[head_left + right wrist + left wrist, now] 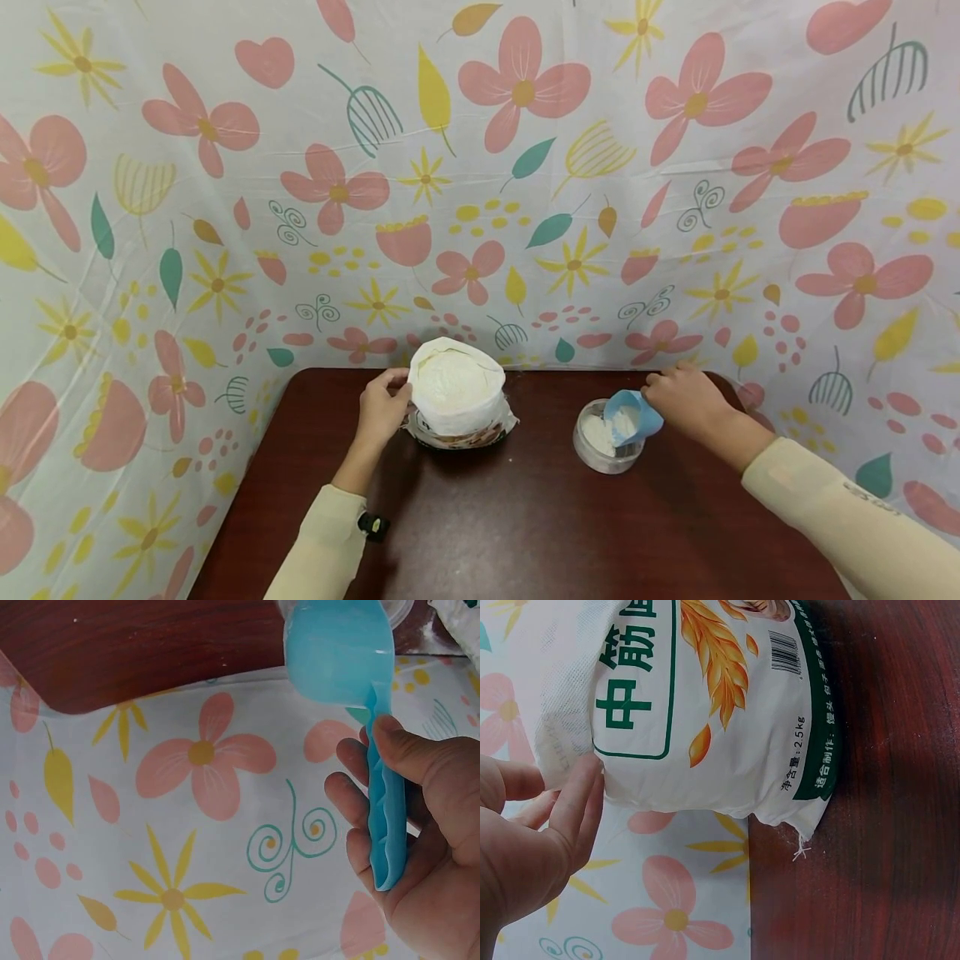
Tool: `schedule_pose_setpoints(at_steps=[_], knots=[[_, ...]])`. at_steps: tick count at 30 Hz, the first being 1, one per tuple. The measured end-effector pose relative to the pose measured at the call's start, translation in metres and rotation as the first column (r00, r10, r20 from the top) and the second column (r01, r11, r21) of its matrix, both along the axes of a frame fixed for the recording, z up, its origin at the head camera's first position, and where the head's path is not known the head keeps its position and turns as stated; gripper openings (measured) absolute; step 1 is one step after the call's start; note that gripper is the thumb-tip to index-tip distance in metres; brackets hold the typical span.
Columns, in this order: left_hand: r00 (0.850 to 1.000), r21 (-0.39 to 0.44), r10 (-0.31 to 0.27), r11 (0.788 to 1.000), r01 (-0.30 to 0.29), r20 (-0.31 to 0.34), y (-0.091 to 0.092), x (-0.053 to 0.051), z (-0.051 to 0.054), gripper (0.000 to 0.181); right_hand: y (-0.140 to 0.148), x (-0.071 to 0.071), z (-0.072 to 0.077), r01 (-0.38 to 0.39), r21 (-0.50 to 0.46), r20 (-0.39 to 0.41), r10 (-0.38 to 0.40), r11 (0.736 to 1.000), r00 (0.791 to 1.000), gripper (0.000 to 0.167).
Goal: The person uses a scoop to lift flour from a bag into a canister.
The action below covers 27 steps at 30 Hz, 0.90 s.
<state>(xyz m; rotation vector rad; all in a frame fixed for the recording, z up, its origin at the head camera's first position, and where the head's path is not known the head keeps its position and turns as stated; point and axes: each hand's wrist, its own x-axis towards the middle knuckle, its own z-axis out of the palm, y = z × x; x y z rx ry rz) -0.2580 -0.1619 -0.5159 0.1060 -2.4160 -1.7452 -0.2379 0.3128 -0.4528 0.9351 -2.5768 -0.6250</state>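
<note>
A white flour bag [453, 408] stands with its top folded back, pale flour showing inside. My left hand [384, 407] pinches the folded rim at its left side. In the left wrist view the bag [712, 712] shows green lettering and a wheat ear, with the left hand [540, 840] at its edge. My right hand [686, 398] grips a blue scoop [647, 419] by its handle, tipped over a clear round container [600, 461]. White flour lies in both scoop and container. In the right wrist view the thumb presses along the scoop's handle [386, 825].
The dark reddish-brown table [510, 525] has rounded back corners. A flower-printed cloth [480, 192] hangs behind it and at the sides. A small white speck lies on the table between bag and container. A black band [372, 526] is on the left wrist.
</note>
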Motion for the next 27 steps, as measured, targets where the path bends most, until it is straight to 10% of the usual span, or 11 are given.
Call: schedule_pose_setpoints(at_steps=[27], knots=[[1.000,-0.013,0.004,1.000,-0.004,0.002,0.001,0.003,0.003,0.026,-0.009,0.008,0.009,-0.037,0.048,-0.059,0.040,0.998,0.997,0.017]])
